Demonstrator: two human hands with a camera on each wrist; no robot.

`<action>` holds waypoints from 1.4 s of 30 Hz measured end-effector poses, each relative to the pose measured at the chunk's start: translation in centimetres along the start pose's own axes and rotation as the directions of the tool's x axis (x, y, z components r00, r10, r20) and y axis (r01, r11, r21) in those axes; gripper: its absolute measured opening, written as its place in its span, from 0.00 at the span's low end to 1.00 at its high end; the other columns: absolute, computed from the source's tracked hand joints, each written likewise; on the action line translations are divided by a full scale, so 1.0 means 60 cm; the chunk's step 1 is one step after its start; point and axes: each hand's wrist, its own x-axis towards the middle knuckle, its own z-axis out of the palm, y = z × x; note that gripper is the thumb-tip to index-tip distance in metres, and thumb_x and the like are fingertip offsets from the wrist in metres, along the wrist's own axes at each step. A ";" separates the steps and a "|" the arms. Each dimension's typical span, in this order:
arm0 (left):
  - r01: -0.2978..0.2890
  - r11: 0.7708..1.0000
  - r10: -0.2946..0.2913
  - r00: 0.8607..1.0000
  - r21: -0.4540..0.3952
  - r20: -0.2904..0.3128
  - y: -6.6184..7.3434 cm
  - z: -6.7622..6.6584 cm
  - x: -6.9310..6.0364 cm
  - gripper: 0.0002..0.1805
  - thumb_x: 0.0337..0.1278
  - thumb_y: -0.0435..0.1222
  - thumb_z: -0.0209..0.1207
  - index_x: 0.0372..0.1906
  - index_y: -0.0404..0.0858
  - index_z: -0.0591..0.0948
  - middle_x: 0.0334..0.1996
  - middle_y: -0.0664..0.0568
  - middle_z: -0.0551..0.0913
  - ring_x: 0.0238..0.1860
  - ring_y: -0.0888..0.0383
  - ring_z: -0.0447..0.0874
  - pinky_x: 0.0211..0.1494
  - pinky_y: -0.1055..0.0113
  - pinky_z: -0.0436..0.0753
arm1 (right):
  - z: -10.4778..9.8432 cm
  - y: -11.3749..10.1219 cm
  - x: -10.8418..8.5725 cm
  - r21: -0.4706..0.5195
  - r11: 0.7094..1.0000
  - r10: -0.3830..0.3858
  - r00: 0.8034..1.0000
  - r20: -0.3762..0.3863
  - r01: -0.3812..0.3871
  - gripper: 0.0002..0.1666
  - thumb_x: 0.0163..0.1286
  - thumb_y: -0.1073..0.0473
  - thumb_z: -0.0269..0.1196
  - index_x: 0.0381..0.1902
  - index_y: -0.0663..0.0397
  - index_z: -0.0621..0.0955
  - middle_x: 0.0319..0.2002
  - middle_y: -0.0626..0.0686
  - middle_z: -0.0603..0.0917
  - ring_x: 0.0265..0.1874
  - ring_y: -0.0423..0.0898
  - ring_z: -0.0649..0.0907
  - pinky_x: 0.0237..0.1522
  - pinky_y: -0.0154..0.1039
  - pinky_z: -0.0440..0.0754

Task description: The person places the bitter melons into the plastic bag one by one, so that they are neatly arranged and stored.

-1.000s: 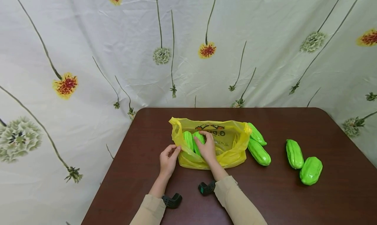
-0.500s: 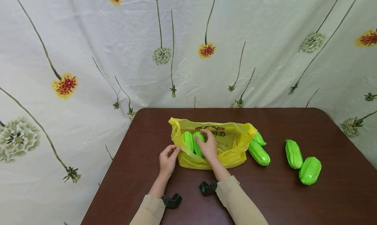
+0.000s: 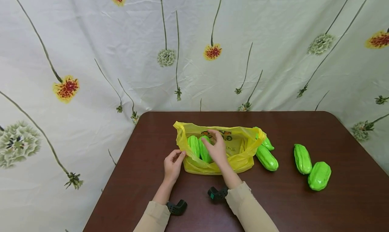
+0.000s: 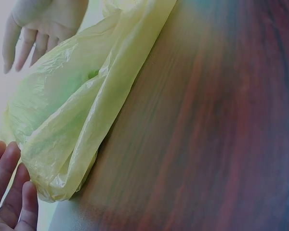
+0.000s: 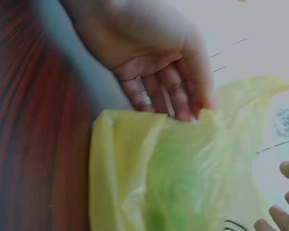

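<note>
A yellow plastic bag [image 3: 209,168] lies with its mouth open on the table. Inside, two bright green, ridged, fruit-like pieces lie side by side: a left one [image 3: 193,146] and a right one [image 3: 205,150]. My left hand [image 3: 172,166] pinches the bag's left rim between thumb and fingers. Over the bag's mouth is my right hand [image 3: 218,149], just right of the green pieces, its fingers loosely bent and apart from them. In the right wrist view, nothing shows in the right hand [image 5: 159,62]; its fingertips are partly behind the bag's edge.
Right of the bag lie two more green pieces, a front one [image 3: 267,158] and a back one [image 3: 268,144] partly hidden by plastic. Farther right, a long piece [image 3: 302,158] touches a rounder one [image 3: 319,176]. A flowered cloth [image 3: 188,80] hangs behind the dark table [image 3: 304,211].
My right hand has let go of the right green piece in the bag and drawn slightly away to the right. The left hand stays at the bag's rim.
</note>
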 end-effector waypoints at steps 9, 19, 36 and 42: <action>0.002 1.000 -0.002 1.000 0.000 -0.002 0.000 0.000 0.000 0.09 0.60 0.28 0.58 0.32 0.22 0.80 0.29 0.31 0.81 0.29 0.56 0.80 0.36 0.75 0.76 | -0.024 -0.041 -0.014 0.105 0.992 -0.067 0.998 0.018 0.065 0.25 0.64 0.65 0.63 0.58 0.67 0.70 0.58 0.64 0.72 0.61 0.59 0.69 0.62 0.52 0.64; 0.008 1.000 -0.007 1.000 -0.007 0.011 0.001 -0.001 0.000 0.09 0.61 0.29 0.58 0.32 0.23 0.81 0.29 0.31 0.80 0.30 0.55 0.80 0.37 0.74 0.76 | -0.061 -0.104 -0.034 0.154 0.980 -0.127 0.992 0.008 0.124 0.24 0.64 0.70 0.61 0.57 0.73 0.69 0.57 0.66 0.72 0.60 0.59 0.70 0.61 0.51 0.65; 0.020 1.000 -0.020 1.000 -0.019 0.002 -0.001 -0.001 -0.001 0.09 0.60 0.29 0.58 0.32 0.23 0.81 0.29 0.32 0.80 0.30 0.55 0.80 0.37 0.74 0.76 | -0.163 -0.116 -0.025 0.239 0.941 -0.220 0.969 -0.111 0.241 0.25 0.63 0.72 0.60 0.58 0.68 0.69 0.56 0.58 0.75 0.56 0.48 0.75 0.59 0.42 0.69; 0.019 1.000 -0.019 1.000 -0.020 0.005 -0.001 0.000 0.000 0.09 0.60 0.29 0.58 0.33 0.23 0.81 0.30 0.31 0.80 0.31 0.53 0.80 0.37 0.74 0.76 | -0.200 -0.126 -0.028 0.268 0.911 -0.264 0.942 -0.208 0.314 0.24 0.62 0.75 0.59 0.57 0.73 0.69 0.52 0.55 0.78 0.52 0.49 0.77 0.53 0.34 0.73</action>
